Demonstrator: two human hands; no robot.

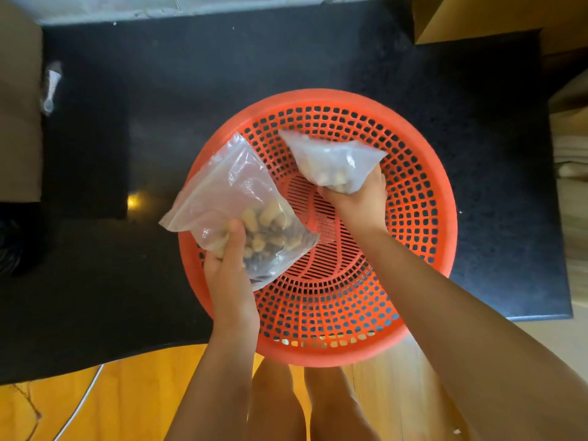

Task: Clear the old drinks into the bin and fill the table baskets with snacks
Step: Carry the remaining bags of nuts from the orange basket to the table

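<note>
- Orange perforated basket (423, 192) sits on the black table (222, 74), near edge overhanging toward the person; nothing lies on its floor yet.
- Left hand (229, 268) grips a clear zip bag of peanuts (241, 214) by its loaded bottom end, thumb pressed over the front; bag hangs over the basket's left rim.
- That bag's long axis runs from the hand up and to the left, empty top end pointing away from the fingers.
- Right hand (356, 195) has its fingers wrapped round a smaller cloudy bag (331, 163) from below, held over the basket's middle.
- Judgement: right hand's bag is nearer the basket floor and already centred, so it goes down first; left one needs a shift rightward past the rim.
- Hard to tell: fingers of both hands are hidden behind the bags; the cloudy bag's contents read as pale nuts, not certain.
- Clear wrapper (52, 87) at the table's left edge, blurred. No drinks or bin in view.
</note>
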